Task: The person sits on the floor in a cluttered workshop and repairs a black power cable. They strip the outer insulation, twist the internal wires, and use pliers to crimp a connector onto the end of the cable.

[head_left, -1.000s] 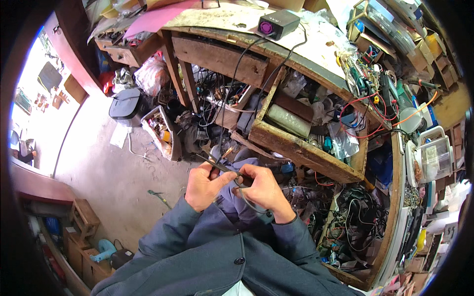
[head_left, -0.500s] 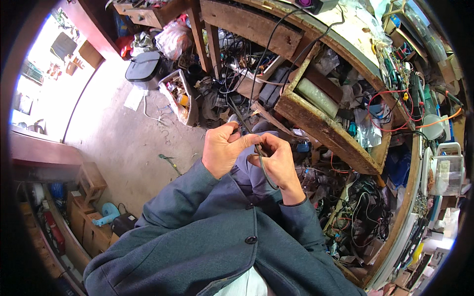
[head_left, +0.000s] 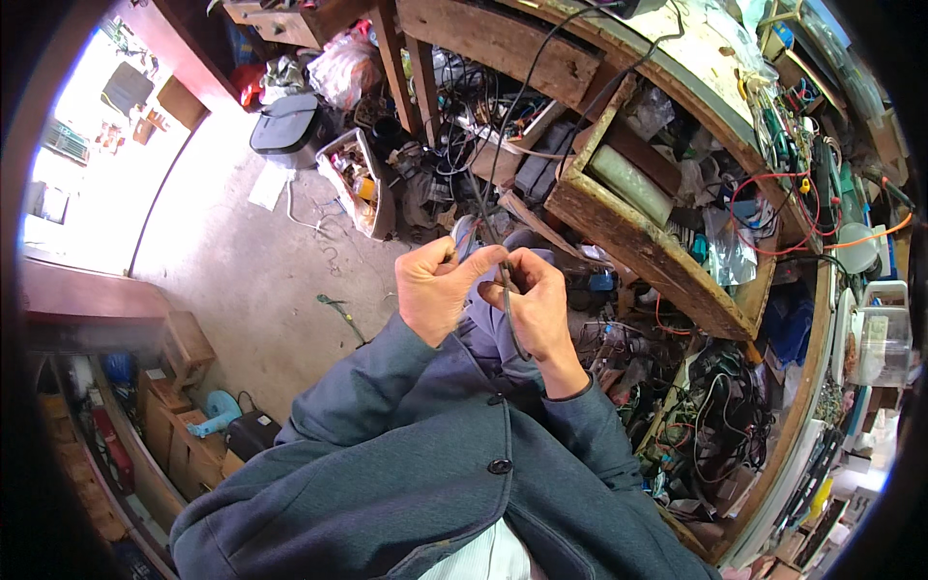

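A dark, thin cable point(head_left: 508, 314) runs between my two hands in front of my lap. Its upper part leads away past my fingers toward the clutter under the bench, and its lower part bends down along my right palm. My left hand point(head_left: 432, 295) is closed, fingers curled in and thumb stretched across onto the cable. Close beside it, my right hand point(head_left: 538, 307) pinches the same cable between thumb and fingers. The fingertips partly hide the spot where both hands meet.
An open wooden drawer point(head_left: 650, 253) full of parts juts out at the right, above tangled wires point(head_left: 720, 416). A lidded black bin point(head_left: 289, 130) and a white box point(head_left: 378, 215) stand on the floor ahead. A light-blue tool point(head_left: 218, 414) lies on wooden boxes at left.
The left thumb has shifted slightly upward along the cable, and the cable's lower loop sits closer to the right palm. Both hands keep their hold. The whole view has shifted a little.
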Demonstrator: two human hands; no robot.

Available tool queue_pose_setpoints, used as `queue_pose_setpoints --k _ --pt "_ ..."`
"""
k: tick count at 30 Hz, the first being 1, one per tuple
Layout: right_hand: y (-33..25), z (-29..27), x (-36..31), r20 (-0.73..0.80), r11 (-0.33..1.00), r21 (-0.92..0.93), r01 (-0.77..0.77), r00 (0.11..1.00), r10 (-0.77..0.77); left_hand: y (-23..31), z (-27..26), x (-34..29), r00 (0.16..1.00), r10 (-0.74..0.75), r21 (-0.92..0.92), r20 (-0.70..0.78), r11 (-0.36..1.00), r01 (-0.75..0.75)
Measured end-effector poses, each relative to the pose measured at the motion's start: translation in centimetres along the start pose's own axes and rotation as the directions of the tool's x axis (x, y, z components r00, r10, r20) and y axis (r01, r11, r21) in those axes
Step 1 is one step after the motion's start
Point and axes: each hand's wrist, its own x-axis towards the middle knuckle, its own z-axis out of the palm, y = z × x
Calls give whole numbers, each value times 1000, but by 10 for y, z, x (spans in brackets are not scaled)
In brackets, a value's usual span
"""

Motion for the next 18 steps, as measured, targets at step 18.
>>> queue_pose_setpoints --k 18 --pt "23 -18 28 316 970 -177 -169 923 218 -20 -35 -7 924 -182 -431 338 842 324"
